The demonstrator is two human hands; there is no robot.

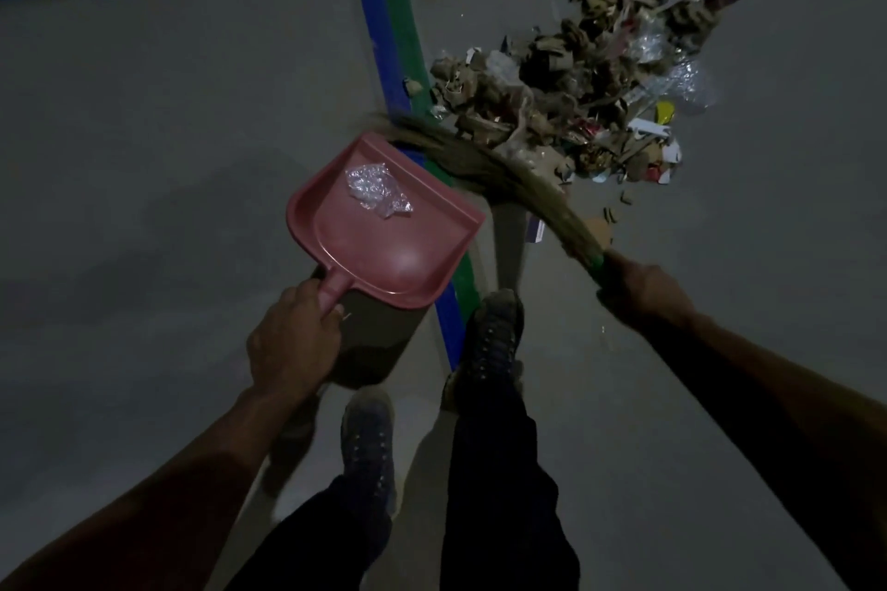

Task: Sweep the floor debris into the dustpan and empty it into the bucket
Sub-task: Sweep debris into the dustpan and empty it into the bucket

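We have barely begun: the debris heap point(590, 77) sprawls across the floor's far right. Our left hand point(293, 341) grips the dustpan point(384, 226), holding one plastic scrap point(377, 190); our right hand point(643, 288) clasps the broom point(504, 173) (no bucket visible).

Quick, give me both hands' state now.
Left hand: closed on the dustpan handle.
Right hand: closed on the broom handle.
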